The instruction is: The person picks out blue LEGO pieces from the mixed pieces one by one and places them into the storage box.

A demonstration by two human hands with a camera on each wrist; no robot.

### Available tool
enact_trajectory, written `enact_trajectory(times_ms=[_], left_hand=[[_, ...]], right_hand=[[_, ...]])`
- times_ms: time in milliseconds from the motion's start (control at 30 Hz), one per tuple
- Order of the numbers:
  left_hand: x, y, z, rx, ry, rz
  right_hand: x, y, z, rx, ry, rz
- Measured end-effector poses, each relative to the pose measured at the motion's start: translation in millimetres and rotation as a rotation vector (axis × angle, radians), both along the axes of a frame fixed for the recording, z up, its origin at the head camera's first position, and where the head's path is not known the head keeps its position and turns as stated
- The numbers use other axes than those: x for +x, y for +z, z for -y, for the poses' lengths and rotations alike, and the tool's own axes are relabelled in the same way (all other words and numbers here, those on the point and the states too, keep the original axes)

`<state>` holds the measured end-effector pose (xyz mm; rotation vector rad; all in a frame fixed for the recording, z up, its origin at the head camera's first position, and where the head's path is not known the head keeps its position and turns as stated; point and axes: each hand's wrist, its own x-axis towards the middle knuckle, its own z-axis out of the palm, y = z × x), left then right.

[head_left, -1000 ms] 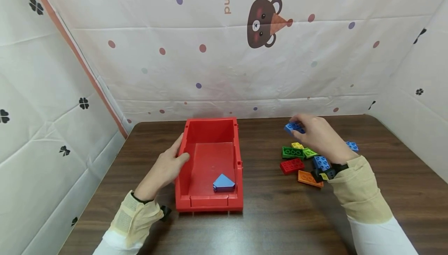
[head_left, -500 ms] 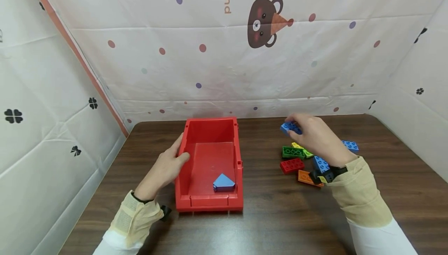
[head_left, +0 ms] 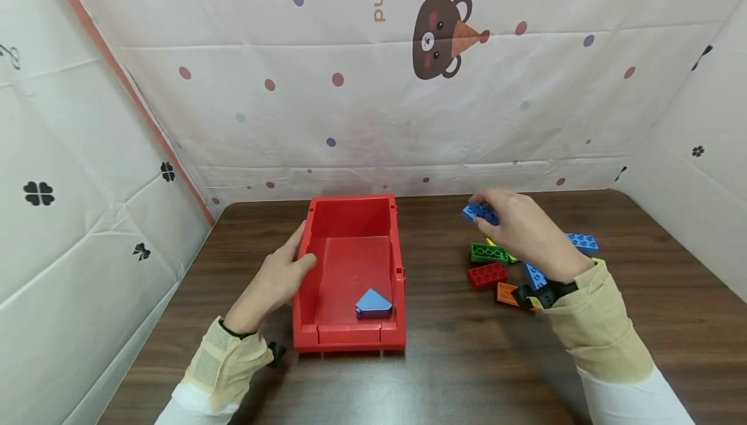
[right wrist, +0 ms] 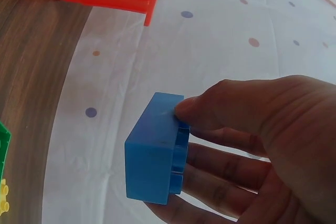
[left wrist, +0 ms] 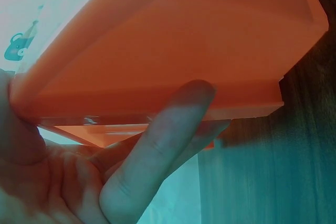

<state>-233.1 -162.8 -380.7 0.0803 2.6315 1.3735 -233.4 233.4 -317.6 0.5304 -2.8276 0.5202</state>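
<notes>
- The blue brick is in the right hand, above the tabletop, close to its far edge and on its right half.
- The fingers of this hand are clamped on the brick: the thumb tip presses at one end, a fingertip meets the other end, and the studs are turned to the palm.
- Under and before this hand lie a green brick, a red brick and an orange brick, the last partly hidden by the wrist; another blue brick lies toward the tabletop's right edge.
- The red box stands left of the tabletop's middle, its far end near the far edge.
- The left hand grips its left wall, thumb over the rim, fingers outside.
- A blue triangular piece lies in the box's near right corner.
- Behind the tabletop hangs a dotted cloth.
</notes>
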Motion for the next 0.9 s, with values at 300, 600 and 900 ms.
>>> enact_trajectory(times_ms=[300,600,900], left_hand=[[1.7,-1.2,3,0.0,0.002,-0.003],[1.1,-1.5,2,0.013,0.004,0.004],[1.1,-2.5,2,0.036,-0.002,0.002]], right_hand=[[4.7,4.0,11,-0.01,0.025,-0.014],[9.4,3.8,17,-0.007,0.035,-0.031],[13.9,4.2,23,-0.017,0.047,-0.023]])
